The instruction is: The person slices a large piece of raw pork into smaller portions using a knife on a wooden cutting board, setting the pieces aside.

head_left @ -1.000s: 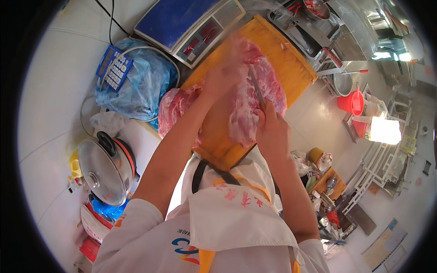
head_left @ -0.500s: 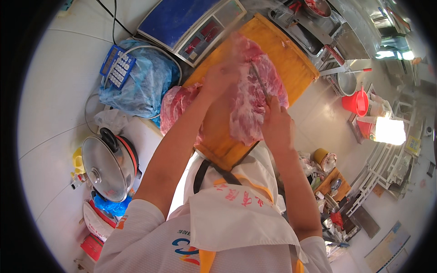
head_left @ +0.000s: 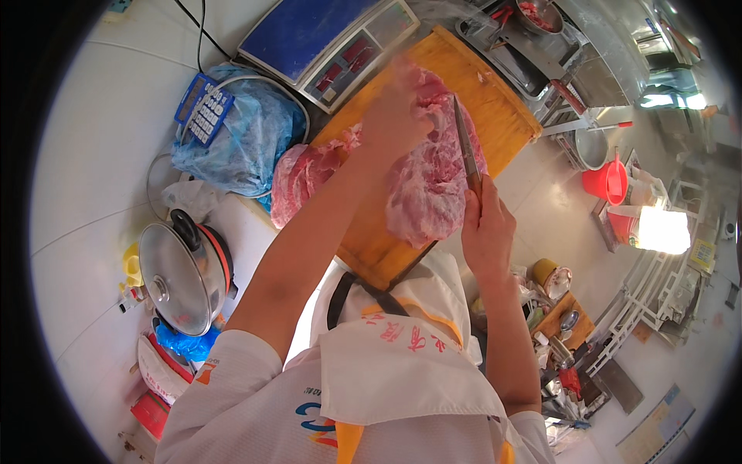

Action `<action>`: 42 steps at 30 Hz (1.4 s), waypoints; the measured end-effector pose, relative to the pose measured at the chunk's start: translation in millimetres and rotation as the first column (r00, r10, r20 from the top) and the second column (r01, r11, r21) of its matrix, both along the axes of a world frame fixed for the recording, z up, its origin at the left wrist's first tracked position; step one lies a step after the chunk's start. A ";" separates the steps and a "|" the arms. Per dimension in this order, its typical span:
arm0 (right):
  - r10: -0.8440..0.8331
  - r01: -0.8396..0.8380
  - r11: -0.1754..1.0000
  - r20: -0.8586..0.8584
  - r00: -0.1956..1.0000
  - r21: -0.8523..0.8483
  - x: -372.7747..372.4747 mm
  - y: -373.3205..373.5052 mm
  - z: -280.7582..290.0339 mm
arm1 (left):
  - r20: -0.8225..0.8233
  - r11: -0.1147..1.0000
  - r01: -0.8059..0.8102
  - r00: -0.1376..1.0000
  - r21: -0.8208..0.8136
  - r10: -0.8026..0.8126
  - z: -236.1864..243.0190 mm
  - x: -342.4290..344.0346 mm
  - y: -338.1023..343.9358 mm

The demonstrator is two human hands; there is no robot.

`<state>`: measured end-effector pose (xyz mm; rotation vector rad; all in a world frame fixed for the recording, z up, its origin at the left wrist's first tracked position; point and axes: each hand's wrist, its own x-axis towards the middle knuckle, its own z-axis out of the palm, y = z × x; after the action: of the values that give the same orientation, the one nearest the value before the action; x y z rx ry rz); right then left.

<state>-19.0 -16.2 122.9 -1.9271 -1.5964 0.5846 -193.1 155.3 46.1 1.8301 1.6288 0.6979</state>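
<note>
A large slab of raw pink meat (head_left: 425,197) lies on the wooden cutting board (head_left: 502,100). My right hand (head_left: 487,228) grips a long knife (head_left: 468,143) at the slab's right side, with the blade lying along the meat and pointing away from me. My left hand (head_left: 390,120) reaches over the upper left part of the slab; its fingers are blurred, so whether they grip the meat is unclear. A second piece of meat (head_left: 301,185) rests at the board's left, partly behind my left forearm.
Behind the board are a blue-topped scale (head_left: 294,39) and a metal tray (head_left: 510,66). At left are a blue plastic-covered bundle (head_left: 239,151) with a keypad (head_left: 209,112) and a lidded electric pot (head_left: 174,282). Red buckets (head_left: 603,182) stand at right.
My right hand has shifted right with the knife, whose blade has moved toward the slab's right edge. My left hand has moved slightly right over the meat.
</note>
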 end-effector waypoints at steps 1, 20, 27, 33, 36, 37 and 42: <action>0.007 -0.007 1.000 -0.003 1.000 -0.009 -1.7 0.0 -1.4 | 0.012 1.000 -0.017 1.000 -0.016 0.018 -3.0 0.3 0.9; 0.148 -0.063 0.962 0.313 0.938 -0.265 -17.9 18.2 -9.8 | 0.198 0.977 -0.167 0.970 0.136 0.139 -31.6 -9.6 -4.8; 0.250 -0.088 0.921 0.401 0.882 -0.380 -11.2 33.0 -28.2 | 0.118 0.973 -0.080 0.991 0.217 0.055 -39.8 -6.9 -5.7; 0.236 -0.113 0.927 0.321 0.917 -0.357 -11.2 16.4 -2.7 | 0.462 0.976 -0.208 0.860 -0.067 0.215 -4.5 -7.6 -13.9; 0.236 -0.149 0.945 0.291 0.927 -0.290 -13.3 33.7 -21.4 | 0.349 0.997 -0.076 0.935 0.010 0.068 -53.4 -30.5 1.8; 0.204 -0.132 0.958 0.282 0.938 -0.254 -5.6 34.6 -28.2 | 0.336 0.999 -0.054 0.940 -0.008 0.053 -55.3 -32.3 5.7; 0.136 -0.114 0.974 0.101 0.985 -0.196 23.7 21.1 -23.5 | 0.219 0.988 -0.133 0.969 0.076 0.113 -51.7 -39.0 -6.9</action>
<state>4.7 4.9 99.4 -2.0399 -1.8021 0.7130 -232.0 148.4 -5.6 1.6602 1.6003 1.0027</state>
